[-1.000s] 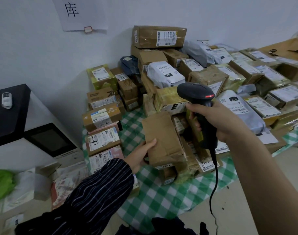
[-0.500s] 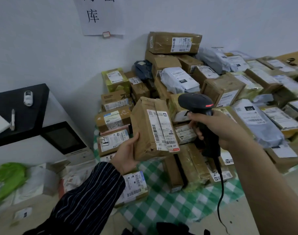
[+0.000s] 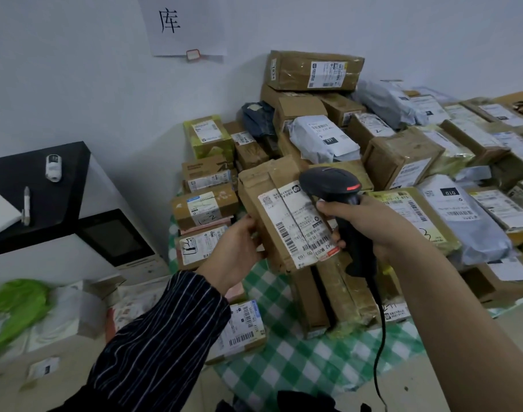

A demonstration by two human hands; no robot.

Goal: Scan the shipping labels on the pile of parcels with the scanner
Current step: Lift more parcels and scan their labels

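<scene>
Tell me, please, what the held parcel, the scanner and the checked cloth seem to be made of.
Held parcel: brown cardboard, matte, creased at edges, under a paper label. Scanner: black moulded plastic, likely, with slight sheen. Checked cloth: green-and-white, wrinkled; woven fabric or thin plastic sheet, unclear.

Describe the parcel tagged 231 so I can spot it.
Find the long brown box topping the pile by the wall. Below it, above the scanner, lies a white mailer. Unlike the cardboard boxes around it, it is soft, with a black 231 tag.
</scene>
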